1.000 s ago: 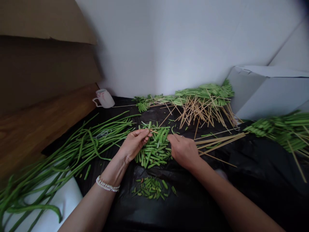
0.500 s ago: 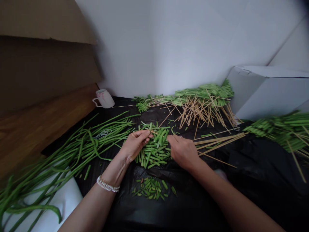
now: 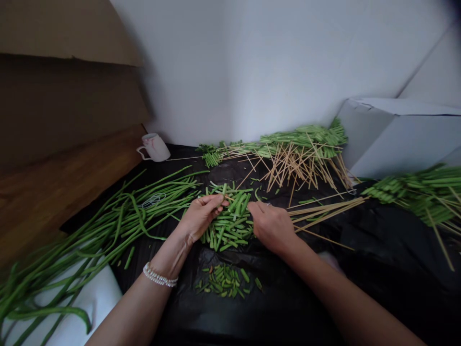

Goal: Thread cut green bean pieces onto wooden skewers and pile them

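Observation:
My left hand [image 3: 206, 214] is closed in a pinch above a heap of cut green bean pieces [image 3: 230, 230]. From its fingertips a short length of bamboo skewer [image 3: 229, 197] sticks out toward the right. A bean piece [image 3: 224, 188] stands up just beyond those fingertips; whether it is on the skewer I cannot tell. At the heap's right side, my right hand [image 3: 272, 226] has its fingers curled together, back of the hand up. What it grips is hidden. Loose skewers [image 3: 324, 211] lie right beside it.
Long uncut beans [image 3: 118, 216] spread at the left. Small bean trimmings [image 3: 225, 281] lie in front on black plastic sheeting [image 3: 281, 307]. Skewered beans [image 3: 302, 137] are piled along the wall, others [image 3: 414, 190] at right. A mug [image 3: 155, 147], a grey box [image 3: 403, 129] and cardboard [image 3: 68, 96] stand around.
My right hand has shifted very slightly left, closer to the left hand. My left hand keeps its pinch and place; the piles look the same.

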`<state>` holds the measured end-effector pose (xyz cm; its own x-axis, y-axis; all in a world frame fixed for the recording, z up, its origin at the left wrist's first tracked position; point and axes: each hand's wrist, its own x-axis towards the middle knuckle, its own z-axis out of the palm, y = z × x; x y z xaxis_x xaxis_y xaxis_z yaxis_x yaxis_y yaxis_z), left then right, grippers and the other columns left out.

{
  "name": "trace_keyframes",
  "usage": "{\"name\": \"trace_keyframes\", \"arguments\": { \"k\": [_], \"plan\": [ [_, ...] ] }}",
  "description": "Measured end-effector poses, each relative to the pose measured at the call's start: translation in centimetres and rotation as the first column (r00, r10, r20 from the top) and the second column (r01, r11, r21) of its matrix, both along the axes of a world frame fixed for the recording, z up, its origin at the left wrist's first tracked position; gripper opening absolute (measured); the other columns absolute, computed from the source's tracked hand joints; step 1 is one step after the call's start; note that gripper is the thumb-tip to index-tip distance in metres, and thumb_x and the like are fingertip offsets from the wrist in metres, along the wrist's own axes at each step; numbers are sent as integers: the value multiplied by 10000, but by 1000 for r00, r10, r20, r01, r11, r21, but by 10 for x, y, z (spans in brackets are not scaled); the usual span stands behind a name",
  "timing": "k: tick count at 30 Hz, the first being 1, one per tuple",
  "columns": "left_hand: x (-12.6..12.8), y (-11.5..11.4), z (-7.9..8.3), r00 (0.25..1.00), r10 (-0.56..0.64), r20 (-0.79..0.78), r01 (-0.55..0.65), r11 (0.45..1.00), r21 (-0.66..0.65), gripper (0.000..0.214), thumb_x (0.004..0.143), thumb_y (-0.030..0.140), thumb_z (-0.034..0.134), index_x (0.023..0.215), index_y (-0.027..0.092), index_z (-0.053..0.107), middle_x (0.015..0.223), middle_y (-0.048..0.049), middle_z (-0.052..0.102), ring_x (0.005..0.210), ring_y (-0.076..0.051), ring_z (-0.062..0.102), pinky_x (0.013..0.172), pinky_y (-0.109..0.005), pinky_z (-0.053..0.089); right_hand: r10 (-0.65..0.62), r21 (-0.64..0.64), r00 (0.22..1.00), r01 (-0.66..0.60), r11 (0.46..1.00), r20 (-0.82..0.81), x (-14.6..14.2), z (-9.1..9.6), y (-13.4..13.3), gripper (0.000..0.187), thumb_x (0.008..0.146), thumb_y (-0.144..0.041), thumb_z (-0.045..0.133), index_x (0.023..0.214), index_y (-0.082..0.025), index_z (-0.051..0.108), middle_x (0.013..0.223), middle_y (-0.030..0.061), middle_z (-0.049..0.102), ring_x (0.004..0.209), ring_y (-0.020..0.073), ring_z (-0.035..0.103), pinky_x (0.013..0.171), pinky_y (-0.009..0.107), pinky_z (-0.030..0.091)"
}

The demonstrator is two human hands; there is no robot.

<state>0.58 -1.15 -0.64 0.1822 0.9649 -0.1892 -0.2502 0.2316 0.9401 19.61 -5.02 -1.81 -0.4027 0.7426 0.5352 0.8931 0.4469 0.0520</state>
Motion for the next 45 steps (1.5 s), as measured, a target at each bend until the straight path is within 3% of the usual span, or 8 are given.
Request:
{"name": "trace_keyframes", "arguments": {
  "k": [8, 13, 19, 24, 28, 32, 38, 45],
  "plan": [
    [12, -6, -1, 1000, -9, -11, 10, 998, 65, 223, 601, 316, 835, 717, 152, 737, 712, -13, 666, 606, -81, 545, 599, -210, 447, -7, 37, 1000, 7, 999, 0, -2, 1, 2, 194, 843, -96, 441, 892, -177, 610, 734, 10, 605, 617, 127, 492, 561, 287, 245],
    [12, -8, 1, 991, 20, -129, -4, 993, 120, 228, 580, 262, 843, 725, 143, 714, 655, 3, 646, 569, -81, 533, 586, -209, 432, 4, 50, 1000, -5, 999, 15, -2, 1, 2, 188, 845, -102, 450, 874, -185, 617, 714, 0, 593, 607, 131, 491, 552, 290, 241],
    [-6, 2, 7, 955, 117, -274, -43, 965, 260, 382, 657, 396, 778, 948, 158, 711, 706, -47, 704, 649, -167, 608, 670, -282, 447, -70, 123, 998, 69, 990, 3, 6, 3, 6, 223, 865, -106, 428, 914, -185, 631, 718, 9, 601, 603, 127, 472, 550, 289, 237],
    [-27, 12, 4, 725, 325, -607, 4, 880, 476, 199, 689, 377, 729, 646, 183, 732, 651, -39, 668, 632, -183, 537, 645, -286, 363, -116, 163, 993, 115, 980, -6, 14, 3, 10, 226, 874, -122, 426, 905, -184, 642, 699, 8, 600, 592, 126, 457, 542, 284, 242],
    [-28, 10, -3, 578, 359, -732, 133, 844, 520, 123, 675, 324, 727, 592, 235, 715, 664, -42, 639, 667, -208, 513, 679, -306, 339, -81, 174, 997, 78, 982, 8, 13, 2, 9, 222, 860, -109, 436, 902, -176, 643, 699, 7, 600, 593, 125, 459, 543, 283, 243],
    [-26, 6, -9, 358, 440, -824, 232, 813, 534, 112, 714, 321, 694, 641, 239, 719, 723, -66, 616, 772, -251, 514, 782, -348, 343, -65, 193, 998, 64, 979, 2, 12, 1, 9, 221, 859, -100, 432, 873, -176, 639, 682, 0, 588, 585, 124, 455, 539, 281, 241],
    [-24, 9, -15, 461, 378, -803, 267, 804, 532, 77, 653, 293, 761, 691, 237, 724, 756, -62, 638, 790, -249, 534, 796, -358, 362, -49, 170, 999, 46, 984, 10, 11, 2, 7, 218, 852, -100, 435, 895, -173, 636, 693, 0, 584, 592, 125, 452, 543, 286, 236],
    [-18, 8, -12, 441, 234, -866, 318, 862, 395, 63, 710, 240, 687, 752, 198, 667, 785, -50, 696, 759, -220, 607, 724, -331, 415, -40, 174, 999, 39, 984, 0, 10, 1, 8, 219, 844, -93, 436, 896, -173, 634, 690, 0, 583, 587, 126, 449, 546, 285, 235]
  ]
}}
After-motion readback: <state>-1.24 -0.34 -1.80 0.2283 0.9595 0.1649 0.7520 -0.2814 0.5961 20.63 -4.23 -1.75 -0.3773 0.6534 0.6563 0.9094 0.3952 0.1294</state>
